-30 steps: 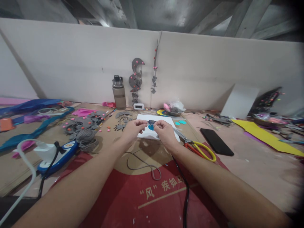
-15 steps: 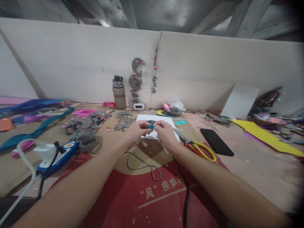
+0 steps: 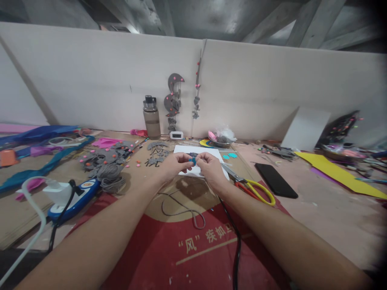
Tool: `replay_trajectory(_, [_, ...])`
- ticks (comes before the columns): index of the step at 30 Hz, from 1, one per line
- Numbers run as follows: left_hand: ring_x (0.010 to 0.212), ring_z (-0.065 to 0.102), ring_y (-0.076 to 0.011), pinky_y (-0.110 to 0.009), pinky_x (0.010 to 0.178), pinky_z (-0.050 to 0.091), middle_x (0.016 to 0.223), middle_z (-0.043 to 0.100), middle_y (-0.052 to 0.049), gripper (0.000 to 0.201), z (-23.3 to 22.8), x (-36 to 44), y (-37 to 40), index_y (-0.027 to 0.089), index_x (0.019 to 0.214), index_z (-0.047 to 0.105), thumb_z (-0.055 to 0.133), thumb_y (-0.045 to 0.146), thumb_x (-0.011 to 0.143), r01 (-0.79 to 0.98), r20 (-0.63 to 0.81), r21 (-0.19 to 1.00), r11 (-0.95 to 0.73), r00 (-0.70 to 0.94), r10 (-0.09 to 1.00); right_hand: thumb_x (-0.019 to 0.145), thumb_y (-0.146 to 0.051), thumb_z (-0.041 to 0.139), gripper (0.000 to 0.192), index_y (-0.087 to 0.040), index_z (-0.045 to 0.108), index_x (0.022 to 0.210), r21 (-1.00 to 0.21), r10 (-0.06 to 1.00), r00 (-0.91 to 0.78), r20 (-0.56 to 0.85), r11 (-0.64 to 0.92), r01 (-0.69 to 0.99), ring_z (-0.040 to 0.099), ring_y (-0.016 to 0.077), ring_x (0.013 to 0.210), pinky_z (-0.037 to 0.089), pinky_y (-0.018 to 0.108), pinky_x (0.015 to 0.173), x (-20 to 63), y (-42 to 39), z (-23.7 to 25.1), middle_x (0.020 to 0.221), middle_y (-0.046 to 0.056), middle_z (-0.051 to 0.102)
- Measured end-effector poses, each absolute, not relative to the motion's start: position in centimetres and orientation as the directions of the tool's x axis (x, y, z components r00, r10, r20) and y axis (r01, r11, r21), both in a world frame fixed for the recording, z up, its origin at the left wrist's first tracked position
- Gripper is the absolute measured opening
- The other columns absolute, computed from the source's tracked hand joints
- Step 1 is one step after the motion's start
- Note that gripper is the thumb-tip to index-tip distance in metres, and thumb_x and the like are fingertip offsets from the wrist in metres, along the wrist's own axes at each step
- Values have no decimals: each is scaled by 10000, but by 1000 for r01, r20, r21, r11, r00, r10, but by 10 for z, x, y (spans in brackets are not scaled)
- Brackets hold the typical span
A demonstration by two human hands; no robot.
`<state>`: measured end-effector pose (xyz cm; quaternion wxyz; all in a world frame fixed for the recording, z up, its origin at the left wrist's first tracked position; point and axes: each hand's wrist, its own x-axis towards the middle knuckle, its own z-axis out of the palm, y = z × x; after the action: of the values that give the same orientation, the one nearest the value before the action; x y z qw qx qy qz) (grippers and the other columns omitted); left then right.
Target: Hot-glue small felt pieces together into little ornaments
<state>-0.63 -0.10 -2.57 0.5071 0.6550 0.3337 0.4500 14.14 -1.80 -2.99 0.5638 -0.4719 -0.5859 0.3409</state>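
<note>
Just above the middle of the frame, we have both hands brought together over the near edge of a white sheet [image 3: 208, 153]. Our left hand [image 3: 171, 165] and our right hand [image 3: 211, 167] meet fingertip to fingertip, and between them sits a small blue piece [image 3: 191, 160], pinched from both sides; the fingers of each hand are closed down tight on it, with only a sliver of blue showing. What shape the piece has we cannot tell, it is too small and mostly covered.

Right of our right hand, yellow-handled scissors [image 3: 252, 188] lie on the table, blades pointing toward the sheet. Further right lies a black phone [image 3: 275, 174], flat and well apart from the hands. Below the hands, a loop of grey cord [image 3: 184, 210] rests on the board, and a black cable [image 3: 237, 245] runs down toward the lower edge across a red printed mat [image 3: 169, 257].

At the left of the frame, a blue and white glue gun [image 3: 75, 199] lies beside a heap of grey felt shapes [image 3: 105, 161] dotted with pink beads. Toward the top centre, a water bottle [image 3: 151, 118] stands upright against the wall, just beside a hanging grey ornament [image 3: 173, 100]. At the far right lies a yellow sheet [image 3: 338, 173].
</note>
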Motion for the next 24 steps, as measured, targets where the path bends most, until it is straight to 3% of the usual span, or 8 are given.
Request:
replay_trajectory(4, [650, 536, -113, -235, 596, 407, 741, 631, -35, 250, -24, -10, 1, 131, 838, 658, 703, 269, 635, 57, 213, 964, -258, 413, 886, 690, -305, 529, 125, -181, 523, 688, -918, 936, 59, 348, 328, 221, 300, 67, 452, 241, 202, 432, 143, -19, -28, 519, -66, 386])
replay_trajectory(8, [651, 519, -111, -244, 602, 398, 829, 651, -52, 319, -16, -17, 3, 144, 927, 684, 646, 364, 699, 143, 232, 938, -316, 418, 878, 715, -309, 529, 126, -183, 518, 712, -858, 907, -1, 422, 399, 322, 299, 71, 464, 239, 202, 448, 145, -21, -27, 508, -74, 356])
replay_trajectory(12, [618, 502, -105, -230, 569, 383, 766, 654, -42, 271, -8, -19, 0, 145, 875, 703, 619, 354, 725, 248, 328, 862, -441, 389, 861, 725, -268, 513, 87, -183, 529, 719, -757, 859, -49, 509, 474, 450, 314, 78, 498, 245, 206, 470, 146, -22, -29, 533, -64, 381])
replay_trajectory(15, [559, 505, -101, -226, 534, 392, 682, 641, -32, 230, -4, -19, -3, 140, 840, 712, 620, 313, 720, 317, 325, 825, -468, 411, 852, 722, -236, 508, 60, -184, 537, 723, -689, 832, -78, 550, 504, 520, 346, 82, 515, 276, 207, 499, 145, -24, -28, 553, -58, 418])
replay_trajectory(24, [573, 599, -129, -239, 557, 467, 673, 674, -53, 176, -2, -22, -3, 148, 813, 714, 630, 261, 707, 304, 289, 837, -455, 460, 840, 743, -194, 505, 63, -179, 566, 745, -488, 741, -165, 651, 574, 658, 439, 106, 591, 333, 224, 578, 145, -27, -25, 648, -21, 525])
